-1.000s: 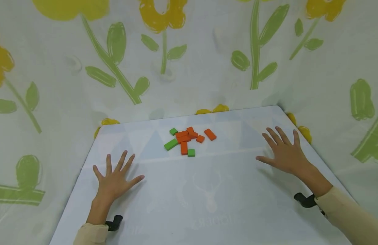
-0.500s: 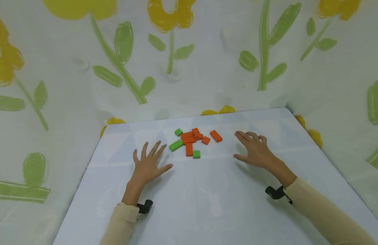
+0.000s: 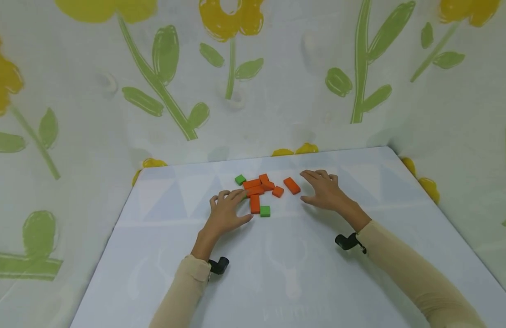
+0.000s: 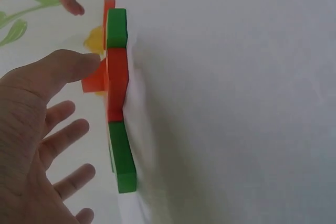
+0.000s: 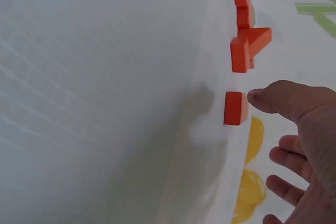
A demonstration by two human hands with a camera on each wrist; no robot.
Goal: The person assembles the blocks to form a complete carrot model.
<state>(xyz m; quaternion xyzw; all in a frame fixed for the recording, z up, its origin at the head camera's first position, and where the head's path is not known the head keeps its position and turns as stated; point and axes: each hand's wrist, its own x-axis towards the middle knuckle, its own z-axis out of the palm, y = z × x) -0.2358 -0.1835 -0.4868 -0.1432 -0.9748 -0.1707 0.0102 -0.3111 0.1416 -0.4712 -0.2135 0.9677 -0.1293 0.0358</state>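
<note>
In the head view, several orange blocks (image 3: 253,184) lie bunched on the white table. Nearby are a small green block (image 3: 265,211) and another green block (image 3: 240,179). My left hand (image 3: 225,218) hovers at the bunch's left side, fingers spread and slightly bent, mostly hiding a long green block. The left wrist view has that long green block (image 4: 122,156) below the left thumb. To the right, a separate orange block (image 3: 292,185) lies beside my right hand (image 3: 323,191), whose loosely bent fingers hold nothing. In the right wrist view, the thumb is close to this orange block (image 5: 233,108).
A white tabletop (image 3: 277,273) stretches from the blocks towards the person. Behind and beside it hangs a pale cloth (image 3: 277,91) with yellow flowers and green stems. Black wrist cameras (image 3: 346,241) sit below both hands.
Both hands have moved inward to the blocks, the left one rightward, the right one leftward. Their widely spread fingers have bent somewhat. The blocks lie in the same arrangement.
</note>
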